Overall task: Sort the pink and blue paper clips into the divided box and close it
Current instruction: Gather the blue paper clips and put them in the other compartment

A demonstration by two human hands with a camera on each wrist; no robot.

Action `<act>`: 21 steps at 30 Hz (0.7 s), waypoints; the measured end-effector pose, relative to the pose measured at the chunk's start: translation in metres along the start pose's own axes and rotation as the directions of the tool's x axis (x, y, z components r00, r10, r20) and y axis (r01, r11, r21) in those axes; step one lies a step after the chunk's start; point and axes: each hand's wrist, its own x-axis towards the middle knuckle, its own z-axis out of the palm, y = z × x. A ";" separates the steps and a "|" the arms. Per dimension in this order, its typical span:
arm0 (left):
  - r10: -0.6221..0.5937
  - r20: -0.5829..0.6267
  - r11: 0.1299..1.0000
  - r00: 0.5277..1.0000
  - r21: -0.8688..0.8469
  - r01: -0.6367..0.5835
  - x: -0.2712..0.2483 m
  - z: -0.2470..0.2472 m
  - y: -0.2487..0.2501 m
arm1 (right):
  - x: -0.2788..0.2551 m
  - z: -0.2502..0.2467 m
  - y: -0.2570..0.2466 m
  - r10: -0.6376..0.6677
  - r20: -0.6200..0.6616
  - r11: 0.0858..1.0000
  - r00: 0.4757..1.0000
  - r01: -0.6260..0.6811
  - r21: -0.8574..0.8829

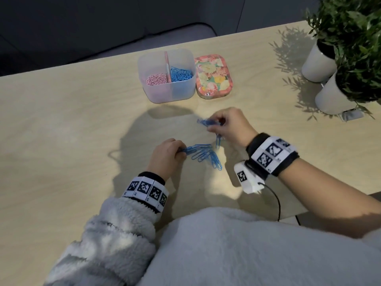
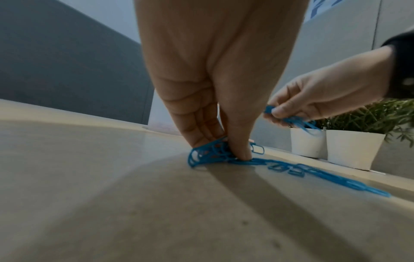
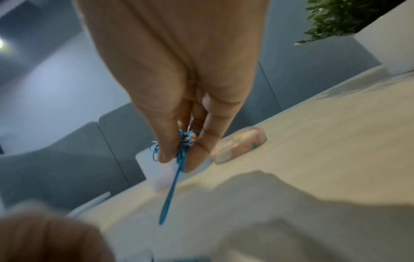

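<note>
A translucent divided box (image 1: 167,93) stands open at the table's far middle, pink clips (image 1: 156,79) in its left half and blue clips (image 1: 181,74) in its right half. Its floral lid (image 1: 214,76) lies flat just right of it. My left hand (image 1: 167,153) pinches a bunch of blue paper clips (image 1: 203,154) against the tabletop; several of them fan out to the right on the wood (image 2: 313,174). My right hand (image 1: 228,125) hovers above the table and grips a small bundle of blue clips (image 1: 208,122), one clip dangling down (image 3: 171,191).
Two white pots (image 1: 318,62) with green plants (image 1: 354,34) stand at the table's far right. A cable (image 1: 276,201) runs from my right wrist camera off the near table edge. Grey upholstered seating lies beyond the far edge.
</note>
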 end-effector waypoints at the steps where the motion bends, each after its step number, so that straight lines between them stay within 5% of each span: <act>1: -0.005 0.003 1.000 1.000 -0.009 0.005 -0.001 0.000 0.000 | 0.010 -0.008 -0.005 0.007 -0.020 0.998 1.000 -0.005 0.058; 7: -0.052 -0.016 0.997 0.999 -0.066 0.050 -0.003 -0.003 -0.001 | 0.092 -0.035 -0.043 0.050 -0.165 0.986 0.985 -0.023 0.163; 12: -0.054 -0.044 0.992 0.998 -0.114 0.049 -0.002 -0.009 0.000 | 0.144 -0.029 -0.073 0.059 -0.239 0.997 0.969 -0.045 0.062; 17: -0.058 -0.090 0.984 0.994 -0.176 0.041 0.010 -0.025 -0.001 | 0.158 -0.016 -0.084 0.073 -0.197 0.982 0.978 -0.105 -0.157; 21: -0.091 -0.138 0.954 0.986 -0.296 0.047 0.031 -0.047 0.009 | 0.150 -0.017 -0.088 0.061 -0.147 0.988 0.987 -0.081 -0.133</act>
